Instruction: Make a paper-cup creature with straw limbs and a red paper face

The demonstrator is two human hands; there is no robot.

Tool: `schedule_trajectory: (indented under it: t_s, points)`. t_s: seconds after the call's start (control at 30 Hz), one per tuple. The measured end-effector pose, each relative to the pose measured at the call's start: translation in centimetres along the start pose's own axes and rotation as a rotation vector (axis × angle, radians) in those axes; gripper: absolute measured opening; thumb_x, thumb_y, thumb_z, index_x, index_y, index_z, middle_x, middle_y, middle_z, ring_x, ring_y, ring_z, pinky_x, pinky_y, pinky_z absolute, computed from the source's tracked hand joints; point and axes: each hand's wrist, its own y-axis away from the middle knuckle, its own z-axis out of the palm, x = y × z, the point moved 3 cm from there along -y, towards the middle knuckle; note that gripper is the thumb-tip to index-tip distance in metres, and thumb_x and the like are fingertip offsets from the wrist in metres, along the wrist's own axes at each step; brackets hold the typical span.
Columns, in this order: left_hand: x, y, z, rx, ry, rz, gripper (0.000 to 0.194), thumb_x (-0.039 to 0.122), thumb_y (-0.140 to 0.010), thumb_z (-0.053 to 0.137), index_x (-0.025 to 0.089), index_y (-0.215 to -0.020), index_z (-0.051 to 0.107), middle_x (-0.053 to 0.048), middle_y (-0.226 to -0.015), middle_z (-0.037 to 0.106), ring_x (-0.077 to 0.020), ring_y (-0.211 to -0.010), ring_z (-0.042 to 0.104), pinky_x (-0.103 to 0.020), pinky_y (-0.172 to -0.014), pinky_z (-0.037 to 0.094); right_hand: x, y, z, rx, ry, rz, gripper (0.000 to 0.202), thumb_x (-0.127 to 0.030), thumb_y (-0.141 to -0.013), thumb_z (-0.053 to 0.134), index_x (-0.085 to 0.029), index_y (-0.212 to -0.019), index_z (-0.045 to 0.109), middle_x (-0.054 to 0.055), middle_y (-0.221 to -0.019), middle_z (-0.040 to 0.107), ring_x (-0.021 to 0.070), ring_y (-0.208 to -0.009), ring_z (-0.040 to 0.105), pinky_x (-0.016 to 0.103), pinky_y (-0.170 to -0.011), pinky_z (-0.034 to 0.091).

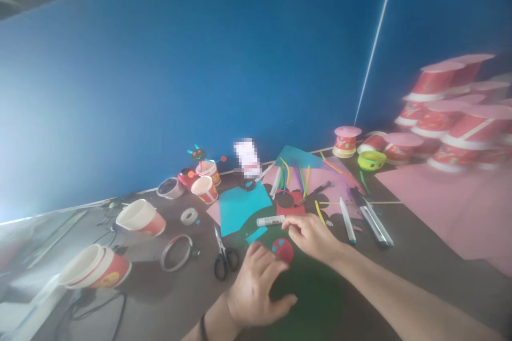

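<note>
My left hand [258, 289], with a dark band at the wrist, is over the near part of the table. Its thumb is spread away from bent fingers, and nothing shows in it. A red paper circle with blue dots [285, 251] lies just beyond, between my two hands. The curled fingers of my right hand [310, 234] close at the right end of a white glue stick [269, 221]. Under both hands is dark green paper [308, 298]. Left of the glue stick is a small blue paper strip [256, 235]. Black-handled scissors [225, 258] lie left of my left hand.
Paper cups [142, 218] and a tape roll [176, 252] stand at left. Blue paper [242, 208], pipe cleaners [298, 178] and a phone-like blurred object [247, 157] lie behind. Markers [372, 218], pink paper [444, 208] and stacked red cups [460, 117] are right. A blue wall [240, 53] rises behind.
</note>
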Motion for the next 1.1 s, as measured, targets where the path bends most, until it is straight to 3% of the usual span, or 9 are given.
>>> schedule_trajectory:
  t_s: [0.13,0.23,0.33,0.47,0.53,0.67,0.73,0.87,1.1]
  points:
    - [0.7,-0.1,1.0,-0.114,-0.061,0.084,0.049,0.053,-0.073,0.054,0.015,-0.104,0.058,-0.01,-0.086,0.062,-0.025,-0.08,0.057,-0.049,-0.083,0.038,-0.1,0.2,0.3,-0.009,-0.026,-0.091,0.03,-0.01,-0.08,0.041,-0.022,-0.089,0.067,0.001,-0.08,0.072,0.0142,-0.071,0.065,0.022,-0.067,0.04]
    - [0.9,-0.2,1.3,-0.129,-0.087,0.085,0.049,0.053,-0.074,0.053,0.014,-0.104,0.059,-0.01,-0.086,0.063,-0.0247,-0.08,0.058,-0.05,-0.086,0.037,-0.3,0.4,0.9,-0.091,0.035,-0.106,0.025,-0.01,-0.076,0.047,-0.023,-0.081,0.068,0.001,-0.074,0.072,0.0156,-0.07,0.065,0.022,-0.064,0.04]
    - [0.9,-0.1,1.2,-0.099,-0.106,0.078,0.047,0.051,-0.074,0.054,0.015,-0.103,0.059,-0.009,-0.088,0.063,-0.0242,-0.082,0.058,-0.05,-0.088,0.037,-0.5,0.5,0.8,-0.085,0.074,-0.083,0.022,-0.01,-0.075,0.048,-0.021,-0.075,0.066,0.001,-0.069,0.071,0.0166,-0.066,0.065,0.023,-0.061,0.039]
    - [1.2,0.5,-0.9,0.045,-0.101,0.102,0.032,0.04,-0.074,0.056,0.016,-0.094,0.059,-0.007,-0.081,0.063,-0.0211,-0.074,0.057,-0.046,-0.081,0.04,-0.4,0.5,0.1,-0.003,0.075,-0.062,0.026,-0.011,-0.082,0.04,-0.019,-0.091,0.062,0.003,-0.073,0.07,0.0156,-0.066,0.064,0.023,-0.063,0.04]
    - [1.3,1.1,-2.5,0.11,-0.104,0.022,0.026,0.032,-0.075,0.056,0.017,-0.095,0.058,-0.007,-0.082,0.063,-0.0215,-0.077,0.057,-0.044,-0.079,0.041,-0.4,0.5,-0.2,0.029,0.05,-0.071,0.026,-0.011,-0.083,0.039,-0.018,-0.096,0.06,0.003,-0.075,0.069,0.0152,-0.065,0.064,0.023,-0.062,0.04]
    - [1.8,3.4,-3.9,0.081,-0.144,-0.337,0.02,0.026,-0.077,0.056,0.018,-0.095,0.057,-0.006,-0.082,0.061,-0.021,-0.075,0.057,-0.038,-0.072,0.046,-1.2,0.8,-0.8,0.054,-0.104,-0.19,0.026,-0.012,-0.083,0.041,-0.018,-0.104,0.055,0.005,-0.084,0.068,0.0153,-0.072,0.062,0.024,-0.067,0.043]
    - [2.7,4.5,-3.2,0.059,-0.141,-0.376,0.022,0.025,-0.075,0.059,0.018,-0.095,0.057,-0.007,-0.083,0.061,-0.0221,-0.078,0.058,-0.038,-0.071,0.047,-1.8,1.0,-0.8,0.004,-0.154,-0.263,0.028,-0.011,-0.083,0.041,-0.018,-0.107,0.053,0.005,-0.084,0.066,0.0158,-0.077,0.061,0.025,-0.072,0.043]
    - [4.1,5.3,-1.0,0.026,-0.087,-0.231,0.023,0.026,-0.074,0.059,0.017,-0.095,0.056,-0.007,-0.085,0.063,-0.0218,-0.076,0.058,-0.036,-0.065,0.049,-1.9,1.0,0.0,-0.158,-0.142,-0.296,0.028,-0.006,-0.08,0.04,-0.02,-0.095,0.059,0.005,-0.08,0.064,0.0168,-0.079,0.059,0.027,-0.075,0.044]
    - [3.4,2.3,0.4,-0.07,-0.091,-0.24,0.045,0.026,-0.069,0.062,0.015,-0.111,0.053,-0.014,-0.109,0.059,-0.0286,-0.096,0.056,-0.044,-0.079,0.048,-0.7,0.6,0.6,-0.15,-0.261,-0.142,0.031,-0.001,-0.078,0.037,-0.02,-0.097,0.052,0.001,-0.077,0.065,0.0143,-0.076,0.061,0.025,-0.073,0.044]
